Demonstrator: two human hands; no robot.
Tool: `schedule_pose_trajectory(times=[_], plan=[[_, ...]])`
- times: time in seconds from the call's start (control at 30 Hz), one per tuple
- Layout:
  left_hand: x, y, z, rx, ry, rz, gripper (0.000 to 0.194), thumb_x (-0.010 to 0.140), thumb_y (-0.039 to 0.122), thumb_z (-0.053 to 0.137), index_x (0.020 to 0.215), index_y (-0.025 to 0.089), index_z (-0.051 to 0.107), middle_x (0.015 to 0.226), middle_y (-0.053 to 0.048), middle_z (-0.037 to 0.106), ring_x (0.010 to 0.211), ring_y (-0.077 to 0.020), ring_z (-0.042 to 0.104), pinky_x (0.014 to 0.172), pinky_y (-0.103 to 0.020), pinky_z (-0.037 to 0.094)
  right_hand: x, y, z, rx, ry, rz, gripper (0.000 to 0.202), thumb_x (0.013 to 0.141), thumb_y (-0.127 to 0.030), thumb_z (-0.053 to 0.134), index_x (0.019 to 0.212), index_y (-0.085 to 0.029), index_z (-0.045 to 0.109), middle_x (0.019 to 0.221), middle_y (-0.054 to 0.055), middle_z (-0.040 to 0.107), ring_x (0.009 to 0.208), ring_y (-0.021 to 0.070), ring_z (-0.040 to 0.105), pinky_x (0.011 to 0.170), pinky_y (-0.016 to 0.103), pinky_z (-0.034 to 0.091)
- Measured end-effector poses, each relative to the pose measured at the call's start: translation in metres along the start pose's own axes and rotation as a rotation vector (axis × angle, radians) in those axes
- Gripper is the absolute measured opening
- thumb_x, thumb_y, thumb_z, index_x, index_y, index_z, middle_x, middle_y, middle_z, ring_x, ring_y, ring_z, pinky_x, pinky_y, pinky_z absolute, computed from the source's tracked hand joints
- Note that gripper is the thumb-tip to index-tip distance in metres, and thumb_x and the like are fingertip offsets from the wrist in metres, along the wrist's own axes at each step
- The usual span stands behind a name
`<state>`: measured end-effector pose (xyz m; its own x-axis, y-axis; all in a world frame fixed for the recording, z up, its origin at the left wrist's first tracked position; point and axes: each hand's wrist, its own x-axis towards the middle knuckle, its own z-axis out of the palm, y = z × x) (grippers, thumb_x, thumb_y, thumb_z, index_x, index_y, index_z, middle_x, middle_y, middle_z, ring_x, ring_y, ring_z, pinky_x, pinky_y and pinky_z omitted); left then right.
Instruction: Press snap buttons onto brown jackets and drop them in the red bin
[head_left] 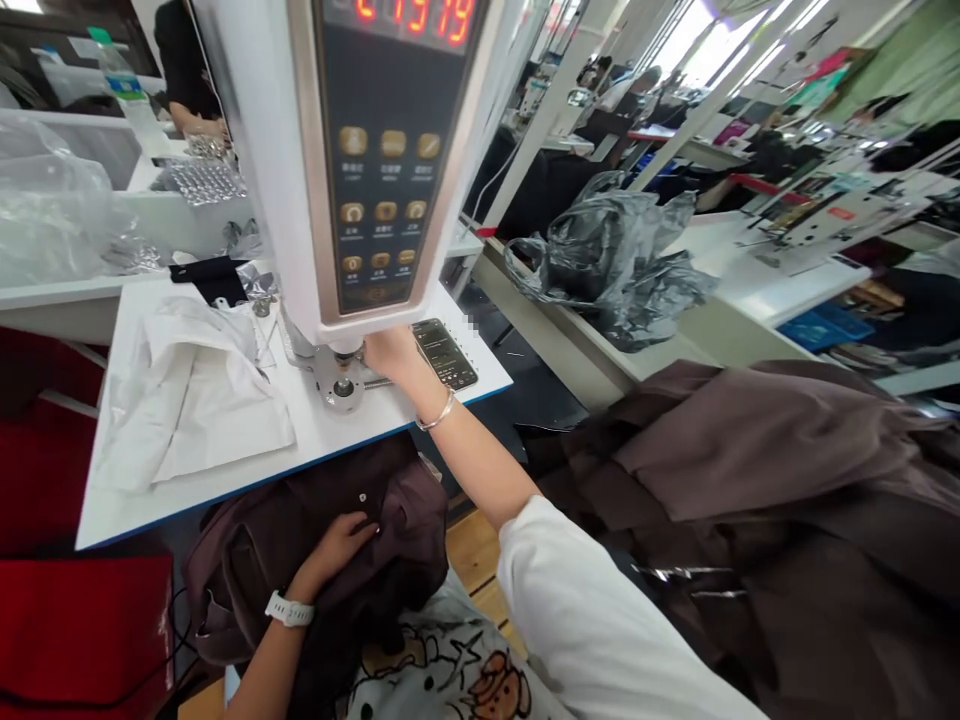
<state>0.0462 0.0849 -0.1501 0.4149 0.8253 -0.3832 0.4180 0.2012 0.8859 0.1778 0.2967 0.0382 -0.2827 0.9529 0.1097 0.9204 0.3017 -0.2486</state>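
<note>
A dark brown garment (pixel 405 510) lies bunched on my lap below the table edge, with a small shiny snap button (pixel 363 497) on it. My left hand (pixel 341 545) is closed on its cloth, just below that button. My right hand (pixel 391 355) reaches behind the head of a white button-fastening machine (pixel 300 200); its fingers are hidden there. Close to this hand are the machine's round lower die (pixel 343 388) and a phone (pixel 448 352) lying on the table. The machine's panel (pixel 386 170) shows red digits above several buttons.
White cloth (pixel 202 400) lies on the white table (pixel 337 440), left of the machine. A large brown fabric pile (pixel 757 450) is at my right. Behind it, a grey plastic bag (pixel 615 250) sits on a bench. Other people work at tables in the background.
</note>
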Motion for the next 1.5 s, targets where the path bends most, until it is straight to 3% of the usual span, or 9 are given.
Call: schedule_pose_trajectory(times=[0.3,0.5,0.6,0.7,0.83,1.13,1.3,1.43,1.5], plan=[[0.001,0.003,-0.003,0.029,-0.002,0.007,0.034,0.072,0.046,0.043,0.054,0.018,0.037,0.056,0.004,0.035,0.059,-0.0113,0.034,0.057,-0.024,0.029,0.007,-0.006,0.008,-0.010,0.067,0.115,0.023,0.077,-0.002,0.040,0.086,-0.007,0.061,0.086,0.016,0.061,0.088,0.0271,0.057,0.074,0.037,0.045],[-0.001,0.003,-0.002,0.016,-0.001,-0.001,0.033,0.073,0.045,0.043,0.055,0.018,0.035,0.057,0.004,0.032,0.057,-0.0103,0.031,0.056,-0.025,0.027,-0.007,-0.002,-0.006,0.103,0.141,0.155,0.013,0.079,-0.014,0.048,0.084,-0.012,0.060,0.078,0.011,0.061,0.078,0.0252,0.058,0.067,0.035,0.043],[-0.001,0.005,-0.002,0.016,-0.004,-0.004,0.033,0.073,0.045,0.042,0.055,0.018,0.034,0.057,0.005,0.030,0.057,-0.0102,0.029,0.055,-0.025,0.026,-0.021,-0.003,-0.018,0.238,0.183,0.134,0.010,0.078,-0.024,0.055,0.081,-0.015,0.060,0.076,0.006,0.061,0.075,0.0203,0.056,0.067,0.031,0.041],[-0.001,0.008,-0.003,0.012,-0.005,-0.006,0.034,0.072,0.045,0.042,0.054,0.019,0.032,0.056,0.005,0.028,0.056,-0.0100,0.028,0.054,-0.025,0.026,-0.037,-0.007,-0.021,0.550,0.184,0.009,0.008,0.075,-0.023,0.059,0.073,-0.015,0.059,0.072,0.001,0.061,0.071,0.0139,0.055,0.066,0.025,0.040],[-0.003,0.011,-0.003,0.003,-0.005,-0.009,0.034,0.072,0.046,0.043,0.054,0.019,0.032,0.056,0.005,0.028,0.056,-0.0100,0.029,0.055,-0.024,0.027,-0.049,-0.013,-0.005,0.787,0.196,-0.021,0.005,0.071,-0.018,0.061,0.071,-0.014,0.059,0.070,-0.001,0.060,0.065,0.0099,0.051,0.063,0.021,0.037],[-0.005,0.011,-0.003,0.015,0.015,-0.016,0.035,0.072,0.047,0.043,0.053,0.019,0.033,0.055,0.005,0.031,0.055,-0.0099,0.031,0.054,-0.024,0.028,-0.049,-0.016,0.034,0.936,0.165,-0.026,0.015,0.067,-0.029,0.066,0.067,-0.016,0.061,0.070,-0.002,0.060,0.059,0.0087,0.045,0.059,0.021,0.034],[-0.005,0.009,-0.003,0.025,0.037,-0.012,0.035,0.072,0.045,0.045,0.052,0.018,0.037,0.053,0.005,0.035,0.055,-0.0099,0.034,0.054,-0.024,0.029,-0.053,-0.017,0.033,0.953,0.146,-0.012,0.015,0.067,-0.029,0.066,0.072,-0.016,0.062,0.075,-0.001,0.061,0.061,0.0086,0.046,0.060,0.021,0.036],[-0.004,0.009,-0.001,0.038,0.077,-0.011,0.033,0.071,0.044,0.048,0.052,0.017,0.043,0.052,0.004,0.041,0.055,-0.0112,0.041,0.056,-0.024,0.034,-0.073,-0.018,0.019,0.917,0.250,0.006,0.017,0.070,-0.026,0.063,0.082,-0.015,0.060,0.083,0.001,0.060,0.060,0.0078,0.045,0.061,0.021,0.038],[-0.008,0.014,-0.003,0.040,0.110,-0.009,0.028,0.071,0.042,0.048,0.060,0.016,0.050,0.058,0.001,0.051,0.061,-0.0138,0.048,0.061,-0.026,0.039,-0.097,-0.017,0.018,0.881,0.122,-0.085,0.016,0.074,-0.025,0.058,0.086,-0.015,0.059,0.082,0.001,0.060,0.061,0.0081,0.047,0.062,0.021,0.039]])
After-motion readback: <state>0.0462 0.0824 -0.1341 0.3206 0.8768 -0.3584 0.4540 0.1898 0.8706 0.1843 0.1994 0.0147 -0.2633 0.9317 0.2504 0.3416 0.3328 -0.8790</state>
